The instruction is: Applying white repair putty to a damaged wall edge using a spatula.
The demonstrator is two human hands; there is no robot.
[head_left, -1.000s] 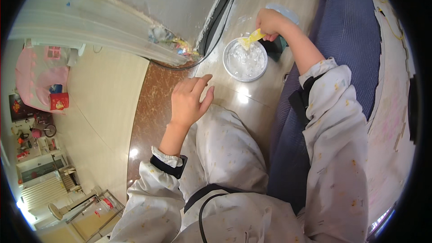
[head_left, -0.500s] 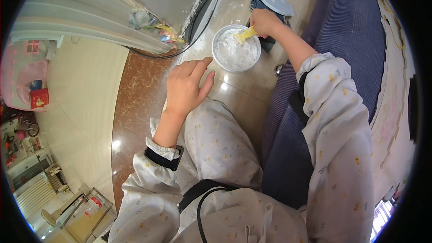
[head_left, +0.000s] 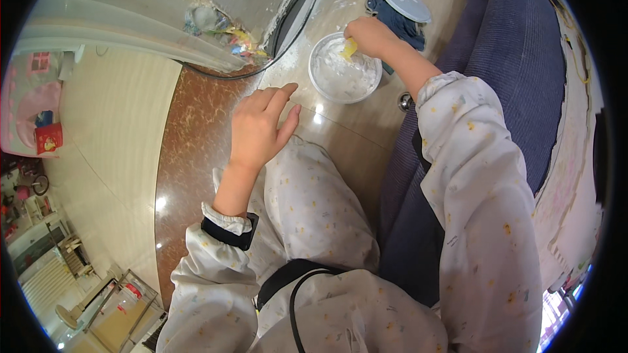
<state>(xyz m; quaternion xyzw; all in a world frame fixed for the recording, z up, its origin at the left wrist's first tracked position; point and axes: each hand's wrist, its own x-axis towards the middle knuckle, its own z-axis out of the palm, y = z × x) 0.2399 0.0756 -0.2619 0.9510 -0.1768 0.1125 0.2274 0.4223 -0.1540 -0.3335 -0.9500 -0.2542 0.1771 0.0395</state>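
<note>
A round white tub [head_left: 316, 91] stands on the floor ahead of me, with white putty-like paste [head_left: 338, 73] inside. Over its far right rim, my right hand [head_left: 371, 36] is closed around a small yellow scraper [head_left: 349, 48]. The scraper points down into the tub, and its lower end reaches the white paste. My left hand [head_left: 256, 129] hovers to the near left of the tub, empty, its fingers stretched out and the thumb apart.
A pale lid [head_left: 405, 4] lies on dark blue cloth [head_left: 398, 25] beyond the tub. The blue ribbed sofa [head_left: 510, 52] borders the right side. At the left are a black cable [head_left: 235, 78], a rough wall edge and a brown marbled floor strip [head_left: 193, 150].
My right hand has moved left over the tub with the scraper, which now tilts more steeply. My left hand has shifted slightly left, away from the tub.
</note>
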